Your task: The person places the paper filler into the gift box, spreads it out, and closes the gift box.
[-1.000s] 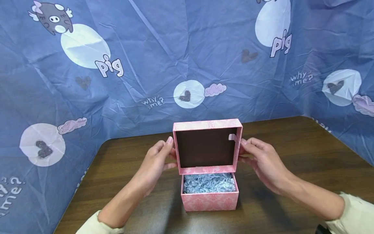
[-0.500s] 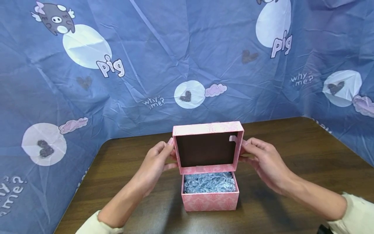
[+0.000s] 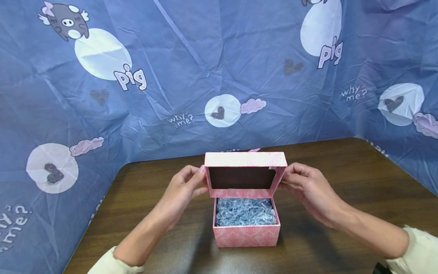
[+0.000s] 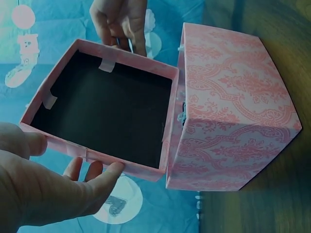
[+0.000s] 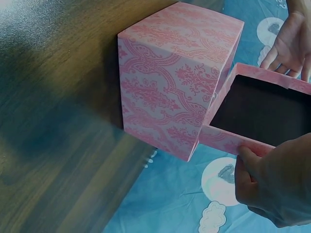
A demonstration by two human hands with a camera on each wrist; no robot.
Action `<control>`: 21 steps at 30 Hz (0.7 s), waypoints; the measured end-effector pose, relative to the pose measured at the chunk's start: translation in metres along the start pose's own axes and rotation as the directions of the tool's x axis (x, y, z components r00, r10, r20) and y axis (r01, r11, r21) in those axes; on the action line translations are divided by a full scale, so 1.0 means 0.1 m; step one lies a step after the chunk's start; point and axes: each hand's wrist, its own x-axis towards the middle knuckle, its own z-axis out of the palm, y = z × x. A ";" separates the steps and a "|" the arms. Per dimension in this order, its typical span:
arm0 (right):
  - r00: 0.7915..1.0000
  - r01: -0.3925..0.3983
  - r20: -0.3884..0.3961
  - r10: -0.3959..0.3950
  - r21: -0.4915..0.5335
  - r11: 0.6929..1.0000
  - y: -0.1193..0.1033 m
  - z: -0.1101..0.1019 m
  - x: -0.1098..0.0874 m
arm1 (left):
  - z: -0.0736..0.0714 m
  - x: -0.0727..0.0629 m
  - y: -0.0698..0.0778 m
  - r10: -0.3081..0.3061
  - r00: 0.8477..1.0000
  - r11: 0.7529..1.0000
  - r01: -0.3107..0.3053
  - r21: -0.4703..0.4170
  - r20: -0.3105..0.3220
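Note:
A pink patterned box (image 3: 246,236) stands on the wooden table, filled with blue shredded paper (image 3: 245,212). Tilted up over its back edge is the matching pink lid (image 3: 245,159), its dark inside facing me. My left hand (image 3: 184,190) grips the lid's left side, thumb near the upper front edge. On the opposite side my right hand (image 3: 308,192) pinches the lid between thumb and fingers. Small pale tape tabs (image 4: 107,64) show inside the lid in the left wrist view. In the right wrist view, the box's patterned outer walls (image 5: 165,87) hide its contents.
The brown wooden table (image 3: 143,205) extends around the box on all sides. Behind and beside it hangs a blue cloth (image 3: 178,68) printed with pigs, hearts and words. A pink tip (image 3: 254,150) shows just behind the lid's top edge.
The lid has tilted forward and its upper edge has come down, so less of its dark inside shows and more of its rim. Both hands keep their hold; the box has stayed put.

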 end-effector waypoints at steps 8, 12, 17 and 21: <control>1.000 -0.004 -0.002 0.004 0.011 1.000 -0.01 -0.01 0.02 | -0.05 -0.01 0.01 0.005 1.000 1.000 -0.004 -0.029 0.026; 1.000 -0.018 -0.005 0.018 -0.011 1.000 -0.03 -0.02 0.03 | -0.07 -0.01 0.01 0.000 0.999 0.999 0.002 -0.036 0.039; 0.999 -0.043 -0.026 0.042 -0.047 0.998 -0.06 -0.03 0.04 | -0.11 -0.03 0.00 -0.008 0.996 1.000 0.008 -0.007 0.094; 0.998 -0.056 -0.026 0.054 -0.082 0.995 -0.06 -0.06 0.04 | -0.14 -0.04 -0.02 -0.004 0.990 0.999 -0.004 0.053 0.144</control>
